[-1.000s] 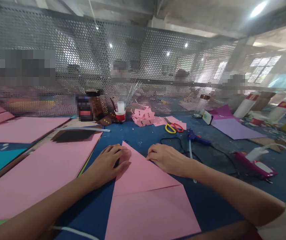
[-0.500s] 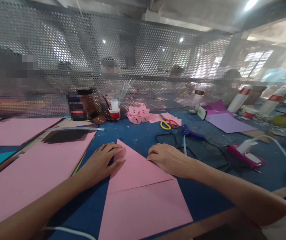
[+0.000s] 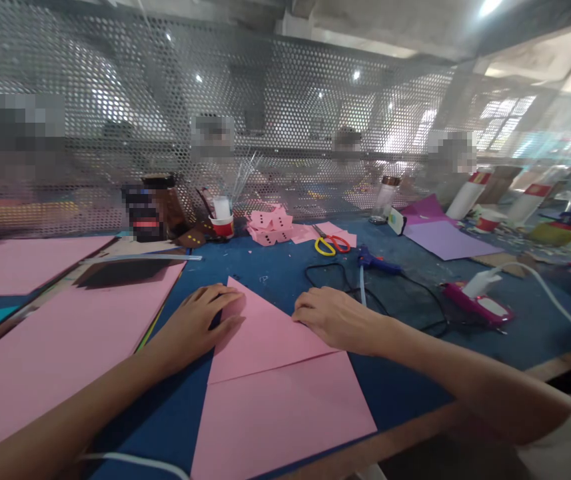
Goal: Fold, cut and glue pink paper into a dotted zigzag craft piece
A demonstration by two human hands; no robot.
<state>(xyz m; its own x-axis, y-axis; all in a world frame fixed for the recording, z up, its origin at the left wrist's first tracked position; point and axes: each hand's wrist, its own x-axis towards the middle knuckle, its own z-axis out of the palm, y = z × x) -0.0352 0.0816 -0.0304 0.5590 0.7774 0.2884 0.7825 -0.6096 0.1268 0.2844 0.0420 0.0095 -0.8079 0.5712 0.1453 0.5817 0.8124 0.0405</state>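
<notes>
A sheet of pink paper (image 3: 285, 407) lies on the blue table, its upper part folded over along a slanted edge into a triangular flap. My left hand (image 3: 210, 313) rests on the flap's upper left corner, fingers stretched and thumb apart. At the slanted fold on the other side, my right hand (image 3: 330, 317) has its fingers curled together on the paper's edge; its fingertips are partly hidden.
Larger pink sheets (image 3: 65, 347) lie to the left under a dark flat piece (image 3: 120, 272). Beyond my hands are scissors (image 3: 326, 243), pink dotted paper shapes (image 3: 269, 227) and a paper cup (image 3: 222, 225). A blue glue gun (image 3: 380, 262) with its cord and a magenta device (image 3: 480, 305) lie right.
The view has shifted slightly, so everything sits a little farther left. Both hands keep their places on the folded pink paper.
</notes>
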